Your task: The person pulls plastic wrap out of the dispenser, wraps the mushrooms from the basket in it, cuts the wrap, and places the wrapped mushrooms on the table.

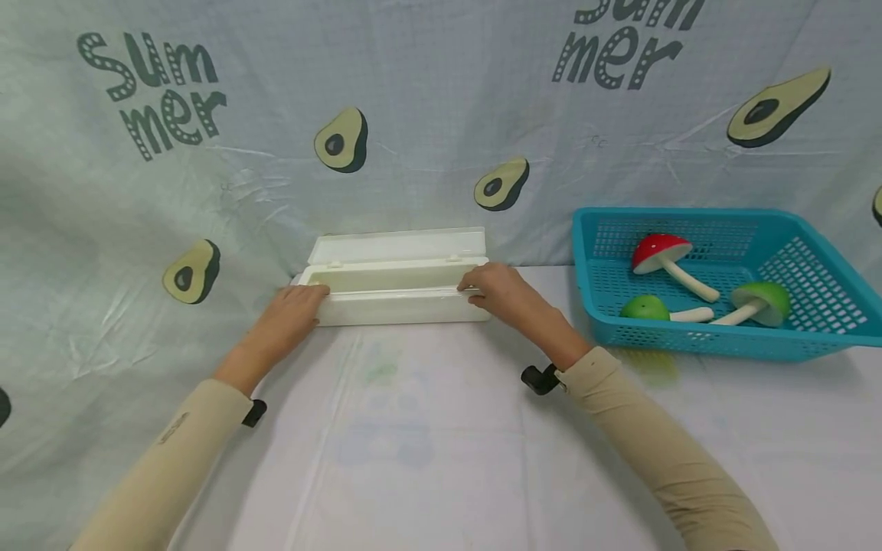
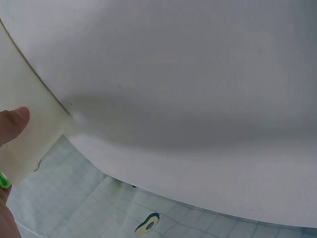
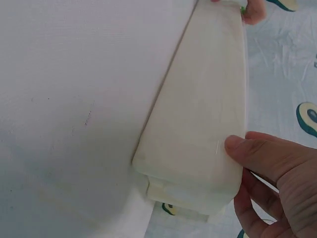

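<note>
- Beige sleeves (image 1: 172, 459) cross the white tabletop (image 1: 413, 467), which stretches before the box.
- White box (image 1: 403, 309), lid raised, at the far edge; cloth (image 1: 413, 76) close behind.
- Left hand (image 1: 288, 315) and right hand (image 1: 508, 295) grip its ends.
- Blue basket (image 1: 723, 343) with mushrooms (image 1: 659, 252) flanks right.

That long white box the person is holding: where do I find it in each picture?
Head view: the white box sits just left of the middle, its lid open behind it.
Left wrist view: only part of the white box shows, at the left edge.
Right wrist view: the white box runs from the top edge down past the middle.
Shared landmark: the left hand, at one end of the box in all three.
</note>
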`<state>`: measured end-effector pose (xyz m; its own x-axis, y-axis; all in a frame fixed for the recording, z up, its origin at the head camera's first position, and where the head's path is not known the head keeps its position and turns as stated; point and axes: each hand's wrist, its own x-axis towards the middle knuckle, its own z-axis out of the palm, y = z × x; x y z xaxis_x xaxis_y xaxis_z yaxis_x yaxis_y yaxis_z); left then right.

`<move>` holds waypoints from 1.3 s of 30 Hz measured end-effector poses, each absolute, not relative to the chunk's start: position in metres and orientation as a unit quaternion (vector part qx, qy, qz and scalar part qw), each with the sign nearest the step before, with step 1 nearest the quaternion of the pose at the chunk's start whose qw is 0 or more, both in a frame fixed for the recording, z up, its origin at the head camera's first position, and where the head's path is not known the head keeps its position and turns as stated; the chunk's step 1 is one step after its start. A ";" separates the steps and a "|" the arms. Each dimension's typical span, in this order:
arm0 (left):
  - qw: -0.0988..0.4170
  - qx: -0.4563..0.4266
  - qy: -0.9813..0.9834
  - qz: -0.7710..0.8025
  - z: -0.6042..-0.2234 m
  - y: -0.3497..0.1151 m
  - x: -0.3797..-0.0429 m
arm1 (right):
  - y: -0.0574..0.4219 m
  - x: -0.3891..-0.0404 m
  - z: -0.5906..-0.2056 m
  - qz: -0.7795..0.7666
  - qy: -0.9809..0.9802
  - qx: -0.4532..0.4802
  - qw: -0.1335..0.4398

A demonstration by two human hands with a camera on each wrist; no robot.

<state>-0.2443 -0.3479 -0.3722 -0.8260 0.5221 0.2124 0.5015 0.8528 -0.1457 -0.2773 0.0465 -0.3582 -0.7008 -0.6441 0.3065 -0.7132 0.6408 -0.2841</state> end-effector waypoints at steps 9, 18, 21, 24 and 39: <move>0.231 -0.340 -0.908 -0.081 -0.373 -0.356 -0.248 | 0.048 -0.281 -0.358 0.257 -0.895 0.351 0.100; 0.212 -0.282 -0.934 -0.064 -0.368 -0.347 -0.246 | 0.043 -0.286 -0.354 0.262 -0.900 0.329 0.112; 0.209 -0.273 -0.939 -0.004 -0.368 -0.342 -0.246 | 0.040 -0.288 -0.350 0.264 -0.906 0.316 0.098; 0.227 -0.270 -0.936 0.019 -0.371 -0.339 -0.246 | 0.038 -0.289 -0.348 0.270 -0.910 0.307 0.071; 0.341 -0.274 -0.893 -0.107 -0.356 -0.336 -0.248 | 0.038 -0.286 -0.342 0.183 -0.914 0.361 -0.012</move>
